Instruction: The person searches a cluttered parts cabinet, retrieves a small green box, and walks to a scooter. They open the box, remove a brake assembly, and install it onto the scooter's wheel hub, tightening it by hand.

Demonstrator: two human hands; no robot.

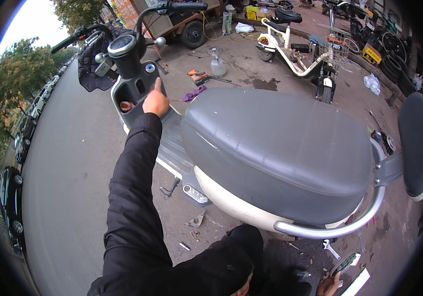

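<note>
A scooter stands across the view, its long grey seat [280, 153] nearest me. My left hand [156, 102] reaches over the footboard [174, 143] to the dark front panel [135, 91]. Its index finger stretches up just below the round ignition switch [149, 68]; the other fingers look curled, with nothing visible in them. An open pocket [127, 106] with something orange inside lies beside that hand. Low at the right, my right hand [329, 286] is partly cut off by the lower edge. Its fingers hold a flat, rounded grey-green piece [344, 264] whose kind I cannot make out.
A wrench [331, 249] and a metal bracket [196, 219] lie on the ground nearby. Beyond the scooter are an orange power tool [199, 77], a clear spray bottle [218, 63] and a white scooter [290, 49]. A chrome rail [340, 230] curves behind the seat.
</note>
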